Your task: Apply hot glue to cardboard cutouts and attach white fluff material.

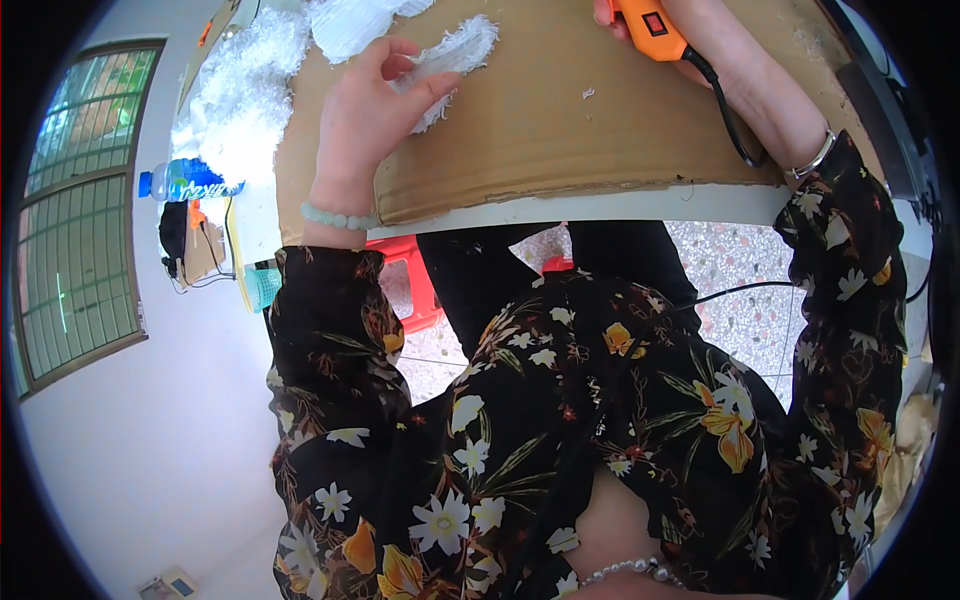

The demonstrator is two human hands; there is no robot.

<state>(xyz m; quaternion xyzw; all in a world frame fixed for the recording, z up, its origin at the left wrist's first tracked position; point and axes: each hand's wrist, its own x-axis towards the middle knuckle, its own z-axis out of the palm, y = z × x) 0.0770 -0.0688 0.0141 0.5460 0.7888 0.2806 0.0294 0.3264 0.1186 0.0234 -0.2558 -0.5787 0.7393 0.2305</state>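
My left hand (362, 118) pinches a small piece of white frayed fabric (465, 48) between thumb and fingers, just above a brown cardboard sheet (560, 130). Its loose threads stick out along the edges. At the upper right, my right hand (700, 22) is wrapped round an orange corded hand tool (650, 32) with a red rocker switch. The tool's working end lies beyond the top edge of the picture, so its exact kind is hidden. A black cord (735, 125) loops down from it past my wrist.
White fluffy material (245, 90) heaps up at the left, beside another white fabric piece (355, 22). A blue-labelled bottle (190, 180) is at the table's left side. A thread scrap (588, 93) lies on the cardboard. Below the table edge is a red plastic stool (420, 290).
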